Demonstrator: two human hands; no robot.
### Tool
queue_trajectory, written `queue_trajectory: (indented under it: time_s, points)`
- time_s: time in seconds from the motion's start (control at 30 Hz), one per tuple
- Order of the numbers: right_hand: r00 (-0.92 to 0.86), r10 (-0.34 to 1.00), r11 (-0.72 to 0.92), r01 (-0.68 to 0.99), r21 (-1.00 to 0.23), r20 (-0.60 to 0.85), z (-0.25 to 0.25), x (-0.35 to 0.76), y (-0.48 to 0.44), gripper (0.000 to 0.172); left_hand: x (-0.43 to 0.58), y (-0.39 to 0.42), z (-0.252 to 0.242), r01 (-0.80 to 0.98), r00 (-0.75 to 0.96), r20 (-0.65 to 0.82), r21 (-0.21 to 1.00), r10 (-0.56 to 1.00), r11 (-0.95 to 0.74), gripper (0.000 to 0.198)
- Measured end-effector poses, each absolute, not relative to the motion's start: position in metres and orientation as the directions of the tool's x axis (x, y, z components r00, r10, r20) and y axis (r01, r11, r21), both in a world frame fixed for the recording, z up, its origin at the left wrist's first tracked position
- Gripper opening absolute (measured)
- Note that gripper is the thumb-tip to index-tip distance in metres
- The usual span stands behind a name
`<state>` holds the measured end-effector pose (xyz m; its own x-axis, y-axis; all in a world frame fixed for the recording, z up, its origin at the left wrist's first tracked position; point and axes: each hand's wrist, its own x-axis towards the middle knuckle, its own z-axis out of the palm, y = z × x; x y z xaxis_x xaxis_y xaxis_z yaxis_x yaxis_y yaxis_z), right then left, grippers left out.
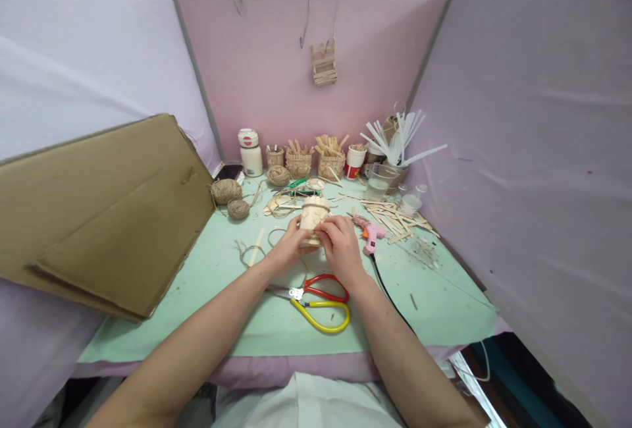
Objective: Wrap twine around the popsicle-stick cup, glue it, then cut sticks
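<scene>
A small round cup of pale wooden sticks (314,212), with twine around its upper part, is held above the table. My left hand (288,245) is closed around its left side and lower part. Against its lower right side, my right hand (340,243) has its fingers pinched together; what lies between them is hidden. Loose twine (251,254) curls on the table left of my left hand. Below the hands lie scissors (316,296) with one red and one yellow handle. A pink glue gun (374,236) rests right of my right hand.
Cardboard sheets (113,217) lean at the left. Twine balls (226,191) sit beside them. Baskets of sticks (299,162), a white jar (251,153) and a container of white glue sticks (395,168) line the back. Flat sticks (395,216) are scattered right. The glue gun's black cord (388,293) runs forward.
</scene>
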<state>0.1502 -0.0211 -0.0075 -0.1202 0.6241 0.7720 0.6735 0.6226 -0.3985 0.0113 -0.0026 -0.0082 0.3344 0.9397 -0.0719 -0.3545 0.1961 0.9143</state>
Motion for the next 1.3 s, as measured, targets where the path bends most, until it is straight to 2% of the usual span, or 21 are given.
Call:
queue_trajectory:
  time_s: [0.23,0.43,0.73,0.93,1.3]
  points:
    - [-0.115,0.632,0.609,0.686,-0.398,0.767,-0.009,0.150,-0.021,0.014,0.011,-0.001,-0.011,-0.347,0.335,-0.086,0.915,0.938,0.208,0.046]
    - [-0.105,0.647,0.599,0.682,-0.419,0.755,-0.015,0.150,-0.018,0.013,0.011,0.002,-0.008,-0.335,0.272,-0.097,0.923,0.957,0.189,0.044]
    - [-0.063,0.714,0.613,0.538,-0.579,0.698,-0.018,0.154,-0.017,0.011,0.002,0.001,0.000,-0.353,0.434,-0.110,0.893,0.894,0.281,0.051]
    - [-0.070,0.725,0.608,0.533,-0.588,0.685,-0.020,0.155,-0.018,0.011,0.002,0.002,-0.001,-0.320,0.505,-0.096,0.902,0.858,0.289,0.060]
    - [-0.116,0.718,0.627,0.537,-0.565,0.687,-0.020,0.156,-0.019,0.016,0.004,0.002,-0.007,-0.303,0.424,-0.140,0.909,0.895,0.286,0.045]
